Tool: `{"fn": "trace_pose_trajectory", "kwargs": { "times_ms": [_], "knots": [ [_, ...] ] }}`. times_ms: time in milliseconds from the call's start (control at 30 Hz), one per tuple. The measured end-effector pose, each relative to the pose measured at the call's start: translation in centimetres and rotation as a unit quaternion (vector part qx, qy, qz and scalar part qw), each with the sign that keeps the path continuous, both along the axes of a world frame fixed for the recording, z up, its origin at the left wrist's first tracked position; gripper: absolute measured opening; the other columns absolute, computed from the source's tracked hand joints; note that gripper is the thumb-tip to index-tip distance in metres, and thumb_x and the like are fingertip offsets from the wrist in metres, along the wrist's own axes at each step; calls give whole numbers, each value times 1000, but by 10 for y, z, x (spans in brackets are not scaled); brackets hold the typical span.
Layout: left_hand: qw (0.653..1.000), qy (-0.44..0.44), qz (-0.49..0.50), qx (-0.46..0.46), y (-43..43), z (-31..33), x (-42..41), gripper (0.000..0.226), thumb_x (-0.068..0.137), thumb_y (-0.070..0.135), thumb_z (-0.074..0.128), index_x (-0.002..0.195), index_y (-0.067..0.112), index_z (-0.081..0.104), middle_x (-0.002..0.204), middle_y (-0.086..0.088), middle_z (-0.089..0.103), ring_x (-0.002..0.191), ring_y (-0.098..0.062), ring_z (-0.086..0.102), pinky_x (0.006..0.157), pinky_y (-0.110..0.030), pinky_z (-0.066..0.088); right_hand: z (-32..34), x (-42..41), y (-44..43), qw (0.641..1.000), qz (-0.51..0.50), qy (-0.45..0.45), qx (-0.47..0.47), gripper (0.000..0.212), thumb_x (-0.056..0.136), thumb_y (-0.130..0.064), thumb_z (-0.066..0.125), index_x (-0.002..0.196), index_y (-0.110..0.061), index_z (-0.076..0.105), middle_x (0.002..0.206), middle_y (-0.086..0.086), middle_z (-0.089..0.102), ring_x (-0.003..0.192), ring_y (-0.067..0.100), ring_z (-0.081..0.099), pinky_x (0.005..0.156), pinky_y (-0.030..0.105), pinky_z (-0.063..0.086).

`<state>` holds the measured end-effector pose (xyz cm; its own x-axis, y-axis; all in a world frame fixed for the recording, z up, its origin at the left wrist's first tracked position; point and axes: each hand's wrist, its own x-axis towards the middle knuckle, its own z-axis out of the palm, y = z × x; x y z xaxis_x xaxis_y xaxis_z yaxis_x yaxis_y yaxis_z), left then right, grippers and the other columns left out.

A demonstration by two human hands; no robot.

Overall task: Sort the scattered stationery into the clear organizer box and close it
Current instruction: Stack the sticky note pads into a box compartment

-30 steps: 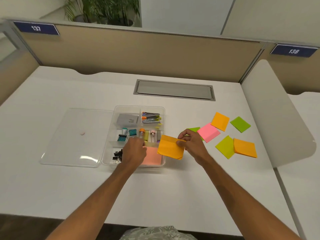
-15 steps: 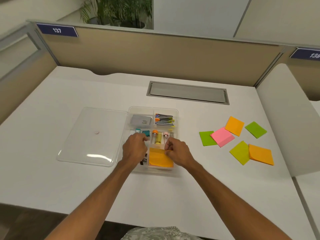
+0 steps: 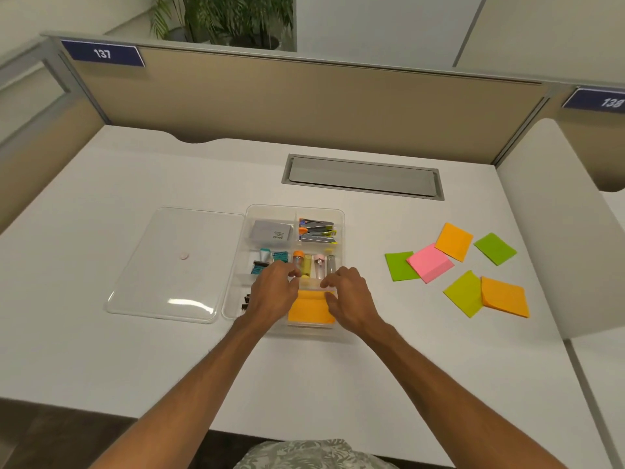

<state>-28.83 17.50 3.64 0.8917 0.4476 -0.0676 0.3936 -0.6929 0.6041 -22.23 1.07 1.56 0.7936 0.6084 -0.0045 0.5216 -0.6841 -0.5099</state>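
Observation:
The clear organizer box [image 3: 334, 211] sits mid-desk, holding staplers, small tubes, clips and a grey pack. An orange sticky-note pad [image 3: 309, 309] lies in its near right compartment. My left hand [image 3: 274, 292] hovers over the box's near left part with loosely curled fingers, holding nothing. My right hand [image 3: 350, 299] rests at the pad's right edge, fingers relaxed. The box's clear lid [image 3: 172, 265] lies flat to the left. Several pads lie scattered on the right: green [image 3: 399, 265], pink [image 3: 429, 262], orange [image 3: 453, 242], green [image 3: 495, 248], yellow-green [image 3: 463, 292], orange [image 3: 505, 296].
A grey cable hatch [image 3: 363, 177] is set into the desk behind the box. Beige partition panels close the back and left, and a white divider [image 3: 558, 231] rises at the right. The desk's front edge runs just under my forearms.
My right hand carried the orange pad leftward and set it into the box's near right compartment, then released it. My left hand stayed over the box.

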Motion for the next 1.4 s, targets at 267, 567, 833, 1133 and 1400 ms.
{"fn": "trace_pose_trajectory", "kwargs": {
  "times_ms": [267, 567, 833, 1133, 1400],
  "knots": [
    [996, -50, -71, -31, -43, 4, 25, 13, 89, 19, 60, 99, 21, 69, 100, 4, 67, 83, -10, 61, 75, -33, 53, 7, 18, -49, 993, -53, 15, 106, 18, 87, -12, 62, 104, -14, 67, 96, 4, 63, 94, 22, 52, 80, 38, 44],
    [989, -39, -136, -51, -124, -9, 60, 15, 91, 18, 60, 104, 20, 66, 106, 1, 62, 93, -14, 61, 81, -27, 45, 4, 52, -142, 988, -133, 25, 77, 20, 87, -15, 64, 107, -15, 67, 98, 2, 63, 95, 22, 52, 81, 36, 42],
    [979, 15, -200, -41, -212, -18, 103, 22, 88, 22, 62, 109, 22, 66, 112, 0, 62, 98, -19, 59, 87, -32, 45, -3, 95, -247, 976, -211, 50, -11, 32, 83, -9, 66, 115, -10, 65, 114, 14, 60, 111, 33, 51, 92, 40, 40],
    [964, 54, -258, 25, -279, -27, 137, 30, 92, 24, 58, 121, 17, 59, 121, -6, 57, 112, -24, 53, 96, -40, 41, -16, 151, -324, 959, -179, 56, -213, 63, 85, -20, 60, 144, -17, 37, 142, 9, 43, 128, 31, 40, 97, 45, 36],
    [947, 127, -272, 114, -309, -33, 169, 51, 88, 35, 60, 132, 14, 46, 129, -11, 48, 116, -30, 47, 92, -42, 41, -23, 174, -334, 951, -164, 30, -262, 63, 69, -24, 74, 127, -20, 50, 125, 10, 46, 117, 30, 42, 91, 43, 37]
  ]
}}
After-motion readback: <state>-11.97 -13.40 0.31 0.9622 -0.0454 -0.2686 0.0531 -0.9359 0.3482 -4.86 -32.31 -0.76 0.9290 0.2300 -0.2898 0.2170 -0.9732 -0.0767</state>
